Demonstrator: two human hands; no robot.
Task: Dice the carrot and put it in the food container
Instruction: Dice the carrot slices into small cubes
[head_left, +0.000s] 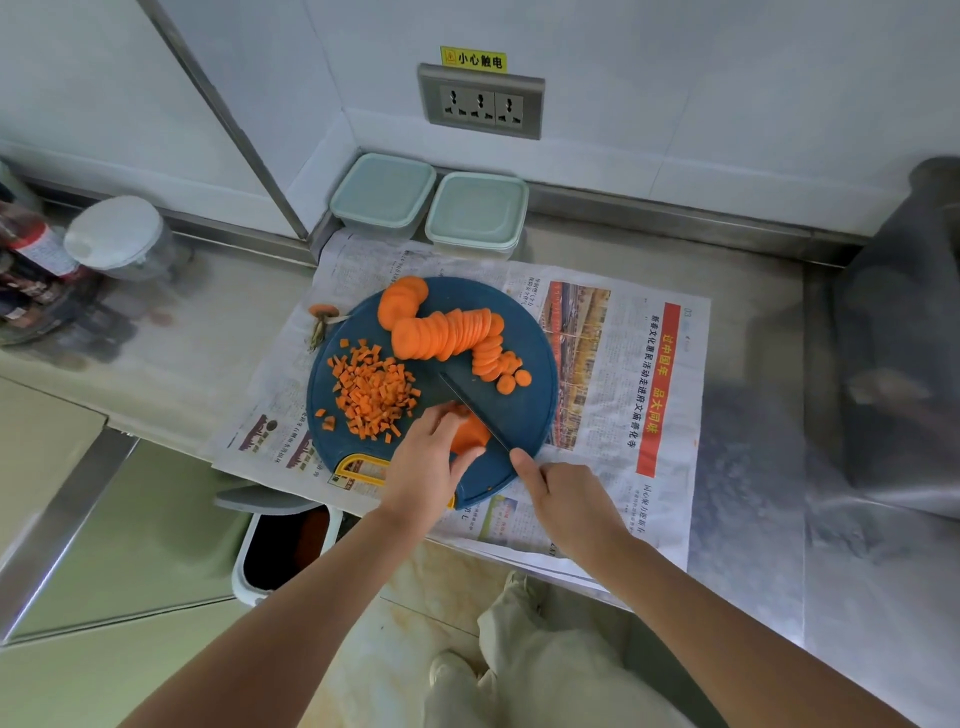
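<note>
The left hand pinches stacked orange carrot slices; the right hand grips a dark-bladed knife. If the blade slips, it may cut the left hand just beside it.

Soft, even light falls on the steel counter, leaving only faint shadows under the left hand and right hand. Hazy reflections smear the metal to the right of the right hand. Jars far left of the left hand blur. Wide-angle distortion bends the wall beyond both hands.
</note>
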